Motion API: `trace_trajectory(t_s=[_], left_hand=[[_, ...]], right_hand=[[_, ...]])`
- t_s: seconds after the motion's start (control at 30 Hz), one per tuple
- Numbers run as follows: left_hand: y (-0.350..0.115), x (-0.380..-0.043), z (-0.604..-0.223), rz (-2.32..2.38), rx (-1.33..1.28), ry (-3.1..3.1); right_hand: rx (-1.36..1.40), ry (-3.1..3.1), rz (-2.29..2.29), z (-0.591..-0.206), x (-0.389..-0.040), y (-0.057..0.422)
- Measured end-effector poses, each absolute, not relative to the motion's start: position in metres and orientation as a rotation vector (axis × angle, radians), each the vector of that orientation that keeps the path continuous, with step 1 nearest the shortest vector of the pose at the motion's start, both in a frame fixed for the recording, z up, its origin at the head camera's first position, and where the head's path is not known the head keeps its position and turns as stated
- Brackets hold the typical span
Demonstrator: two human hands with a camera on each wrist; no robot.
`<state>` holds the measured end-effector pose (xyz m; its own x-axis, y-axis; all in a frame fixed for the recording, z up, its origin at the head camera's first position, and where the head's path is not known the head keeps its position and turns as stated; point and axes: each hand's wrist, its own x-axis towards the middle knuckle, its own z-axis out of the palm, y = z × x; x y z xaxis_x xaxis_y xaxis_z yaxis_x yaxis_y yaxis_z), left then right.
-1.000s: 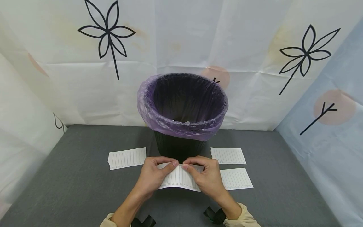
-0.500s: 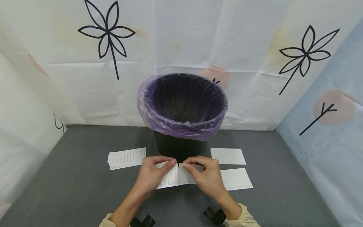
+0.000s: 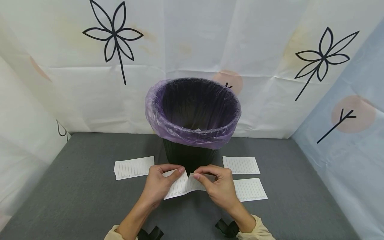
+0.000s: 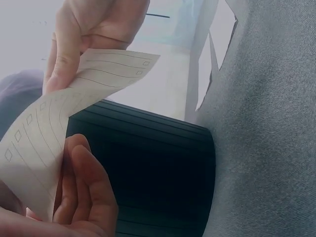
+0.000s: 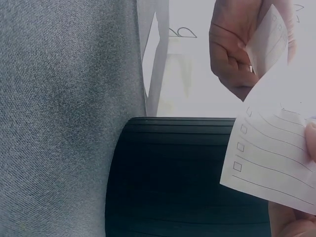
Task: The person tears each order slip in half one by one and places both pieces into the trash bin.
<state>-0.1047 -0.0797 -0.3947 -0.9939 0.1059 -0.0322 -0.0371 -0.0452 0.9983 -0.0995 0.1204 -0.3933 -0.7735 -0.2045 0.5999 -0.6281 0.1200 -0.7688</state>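
Between both hands hangs a lined paper sheet (image 3: 180,186) with small checkboxes along one edge. A tear runs into it from its top edge, near the middle. My left hand (image 3: 160,183) pinches the part left of the tear between thumb and fingers. With thumb and forefinger, my right hand (image 3: 220,183) grips the part on the right. In the left wrist view the paper (image 4: 34,143) twists between the two hands, still joined at the checkbox side. The right wrist view shows the paper (image 5: 271,153) curved, its checkboxes toward the table side.
Just beyond the hands stands a black trash bin (image 3: 190,155) with a purple liner (image 3: 168,133) folded over its rim. One lined paper piece (image 3: 135,168) lies left of it on the grey table (image 3: 75,193); two more, an upper piece (image 3: 241,165) and a lower piece (image 3: 251,189), lie right.
The whole sheet has torn from its top edge, and the tear has lengthened. My left hand has shifted slightly left and up; my right hand has stayed nearly still.
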Motion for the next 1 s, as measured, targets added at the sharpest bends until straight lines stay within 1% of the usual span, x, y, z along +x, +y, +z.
trace_trajectory(t_s=[0.53, 0.83, 1.0], left_hand=[[-0.0824, -0.1073, -0.3966, 2.226, 0.07, 2.099], [-0.0871, -0.1086, -0.3957, 2.199, 0.208, 2.057], [-0.0871, -0.1079, -0.3945, 2.178, 0.23, 2.102]], right_hand=[[0.847, -2.03, 1.704, -0.3917, -0.0993, 0.1201], [0.782, -2.075, 1.717, -0.393, -0.1013, 0.1224], [0.778, -2.104, 1.718, -0.3925, -0.102, 0.1232]])
